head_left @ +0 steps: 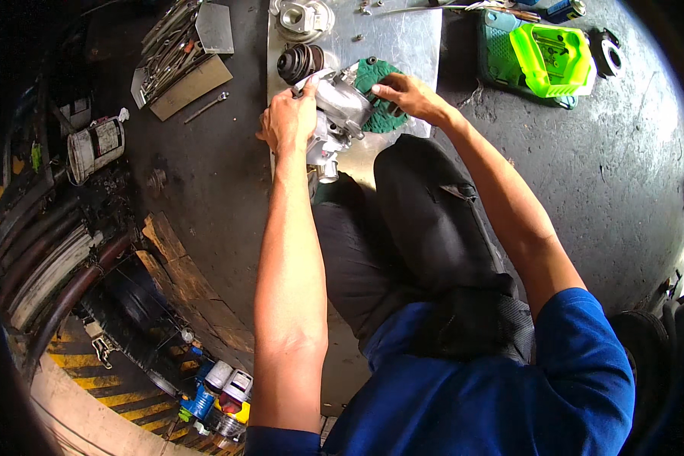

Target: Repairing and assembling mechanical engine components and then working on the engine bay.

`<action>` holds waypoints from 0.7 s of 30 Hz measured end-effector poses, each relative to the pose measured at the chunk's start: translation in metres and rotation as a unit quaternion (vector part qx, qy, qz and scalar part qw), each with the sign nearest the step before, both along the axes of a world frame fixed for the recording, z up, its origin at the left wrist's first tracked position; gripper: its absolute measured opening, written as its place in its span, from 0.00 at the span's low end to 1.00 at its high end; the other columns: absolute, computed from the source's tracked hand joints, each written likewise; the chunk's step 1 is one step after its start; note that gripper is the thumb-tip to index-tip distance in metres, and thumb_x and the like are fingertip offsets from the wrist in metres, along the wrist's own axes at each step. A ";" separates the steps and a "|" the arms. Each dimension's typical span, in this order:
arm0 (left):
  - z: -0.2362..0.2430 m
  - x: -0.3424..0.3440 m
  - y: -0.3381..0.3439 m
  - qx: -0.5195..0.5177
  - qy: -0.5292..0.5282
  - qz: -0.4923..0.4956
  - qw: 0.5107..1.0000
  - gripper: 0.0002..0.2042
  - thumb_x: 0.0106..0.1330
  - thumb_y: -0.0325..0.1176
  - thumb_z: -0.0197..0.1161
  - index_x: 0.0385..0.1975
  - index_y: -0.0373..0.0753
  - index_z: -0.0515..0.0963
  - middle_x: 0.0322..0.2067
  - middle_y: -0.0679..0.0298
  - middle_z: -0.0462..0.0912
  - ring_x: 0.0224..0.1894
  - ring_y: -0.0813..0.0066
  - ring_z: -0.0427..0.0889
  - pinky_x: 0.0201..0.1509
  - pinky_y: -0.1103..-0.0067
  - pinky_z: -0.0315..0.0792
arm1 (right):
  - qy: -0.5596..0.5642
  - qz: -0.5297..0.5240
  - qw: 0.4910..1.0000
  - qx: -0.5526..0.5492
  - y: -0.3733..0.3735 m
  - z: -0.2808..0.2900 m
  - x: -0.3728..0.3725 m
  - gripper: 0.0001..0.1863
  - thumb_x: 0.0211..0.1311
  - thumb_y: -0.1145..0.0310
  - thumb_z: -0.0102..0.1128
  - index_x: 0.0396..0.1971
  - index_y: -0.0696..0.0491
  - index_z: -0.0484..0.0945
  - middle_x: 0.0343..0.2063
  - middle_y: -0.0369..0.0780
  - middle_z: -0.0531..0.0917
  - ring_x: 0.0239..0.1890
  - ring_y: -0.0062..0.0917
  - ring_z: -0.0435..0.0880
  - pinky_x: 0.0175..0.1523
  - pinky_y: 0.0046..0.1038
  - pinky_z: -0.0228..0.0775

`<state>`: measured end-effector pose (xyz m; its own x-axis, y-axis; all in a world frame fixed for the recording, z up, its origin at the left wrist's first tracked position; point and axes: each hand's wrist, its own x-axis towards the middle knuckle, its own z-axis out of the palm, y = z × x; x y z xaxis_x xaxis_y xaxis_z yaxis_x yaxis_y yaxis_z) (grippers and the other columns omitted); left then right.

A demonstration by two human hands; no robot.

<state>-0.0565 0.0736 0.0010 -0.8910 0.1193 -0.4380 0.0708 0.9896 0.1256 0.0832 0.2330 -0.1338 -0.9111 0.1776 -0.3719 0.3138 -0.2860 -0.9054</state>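
Note:
A silver cast-metal housing [340, 102] with a short pipe stub [327, 172] rests on a metal sheet [403, 23] in front of my knees. My left hand [289, 120] grips its left side, thumb on top and fingers curled round the edge. At the housing's right side, over a round green cloth-like piece [384, 121], is my right hand [412, 97]. Its thumb and bent fingers come together there, and what they may pinch is too small to tell. A dark ribbed round part [300, 62] stands just beyond my left hand.
Another silver housing [304, 19] and small fasteners [359, 37] lie on the sheet's far part. Far left is a metal tray of wrenches [176, 61], with a loose wrench [207, 108] beside it. A bright green bin [552, 61] and a black ring [606, 53] sit far right.

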 end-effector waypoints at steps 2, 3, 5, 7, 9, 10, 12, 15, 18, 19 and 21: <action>0.000 0.000 0.000 0.006 0.007 -0.005 1.000 0.29 0.63 0.68 0.54 0.53 0.56 0.82 0.56 0.51 0.80 0.65 0.45 0.70 0.70 0.38 0.49 | -0.101 0.081 0.978 0.166 0.002 -0.002 -0.003 0.20 0.68 0.55 0.62 0.39 0.60 0.82 0.26 0.38 0.82 0.27 0.21 0.79 0.33 0.27 0.72; 0.000 0.000 0.000 0.002 -0.004 -0.005 1.000 0.29 0.63 0.69 0.54 0.53 0.56 0.82 0.56 0.51 0.80 0.64 0.44 0.70 0.70 0.38 0.49 | -0.076 0.074 0.979 0.176 0.002 -0.003 -0.004 0.22 0.69 0.53 0.60 0.35 0.62 0.82 0.21 0.38 0.80 0.21 0.21 0.77 0.29 0.27 0.70; -0.001 0.000 -0.001 0.010 0.006 -0.009 1.000 0.29 0.63 0.69 0.54 0.53 0.56 0.82 0.56 0.51 0.80 0.64 0.44 0.70 0.70 0.38 0.49 | -0.010 0.071 0.981 0.178 0.004 -0.003 -0.005 0.23 0.69 0.52 0.60 0.35 0.62 0.82 0.21 0.38 0.80 0.21 0.20 0.76 0.29 0.27 0.70; -0.002 0.000 -0.002 0.013 0.007 -0.010 1.000 0.29 0.63 0.69 0.54 0.53 0.56 0.82 0.56 0.51 0.80 0.64 0.43 0.70 0.70 0.38 0.49 | 0.033 0.074 0.979 0.185 0.005 -0.002 -0.004 0.24 0.69 0.51 0.59 0.35 0.62 0.82 0.22 0.38 0.80 0.22 0.20 0.76 0.29 0.27 0.70; -0.003 0.000 -0.003 0.009 0.052 -0.026 0.998 0.33 0.59 0.73 0.54 0.49 0.52 0.84 0.49 0.51 0.84 0.58 0.45 0.78 0.61 0.49 0.64 | 0.020 0.027 0.996 0.088 0.004 0.001 -0.002 0.25 0.68 0.50 0.59 0.35 0.62 0.82 0.19 0.37 0.78 0.21 0.20 0.75 0.29 0.28 0.70; -0.004 0.000 -0.003 0.009 0.051 -0.026 0.998 0.33 0.59 0.73 0.54 0.49 0.52 0.84 0.49 0.51 0.84 0.58 0.45 0.78 0.61 0.49 0.64 | 0.062 0.021 0.994 0.092 0.005 0.002 -0.002 0.25 0.68 0.50 0.59 0.35 0.62 0.82 0.19 0.37 0.78 0.21 0.20 0.75 0.29 0.28 0.70; -0.004 0.000 -0.003 0.010 0.049 -0.026 0.998 0.33 0.59 0.72 0.54 0.49 0.52 0.84 0.48 0.50 0.84 0.57 0.45 0.78 0.61 0.51 0.65 | -0.110 0.072 0.986 0.104 0.008 0.005 -0.006 0.24 0.67 0.50 0.61 0.38 0.61 0.82 0.21 0.42 0.83 0.24 0.25 0.81 0.33 0.30 0.73; -0.004 -0.001 -0.003 0.013 0.039 -0.021 0.999 0.32 0.59 0.72 0.54 0.50 0.53 0.83 0.49 0.50 0.84 0.57 0.45 0.78 0.61 0.52 0.66 | -0.104 0.150 0.946 0.268 0.011 0.004 -0.014 0.23 0.66 0.50 0.61 0.38 0.60 0.83 0.21 0.41 0.82 0.25 0.26 0.81 0.33 0.30 0.74; -0.004 -0.001 -0.002 0.002 0.042 -0.024 0.999 0.32 0.60 0.72 0.54 0.50 0.54 0.83 0.49 0.50 0.84 0.58 0.45 0.78 0.61 0.52 0.65 | -0.076 0.142 0.960 0.231 0.011 -0.002 -0.016 0.24 0.65 0.49 0.62 0.37 0.59 0.81 0.22 0.36 0.79 0.23 0.22 0.75 0.31 0.30 0.70; -0.004 -0.001 -0.002 0.001 0.042 -0.023 0.999 0.32 0.60 0.72 0.54 0.50 0.54 0.83 0.49 0.50 0.84 0.58 0.45 0.78 0.61 0.52 0.65 | -0.054 0.142 0.964 0.217 0.008 -0.005 -0.013 0.24 0.65 0.49 0.62 0.37 0.59 0.81 0.22 0.36 0.79 0.23 0.22 0.75 0.31 0.30 0.70; -0.004 -0.002 -0.002 -0.007 0.036 -0.024 0.999 0.32 0.60 0.72 0.53 0.51 0.54 0.83 0.49 0.51 0.84 0.58 0.45 0.78 0.61 0.52 0.65 | 0.079 0.057 0.991 0.097 0.003 -0.008 -0.007 0.22 0.67 0.50 0.61 0.37 0.58 0.81 0.20 0.35 0.77 0.21 0.21 0.73 0.30 0.29 0.68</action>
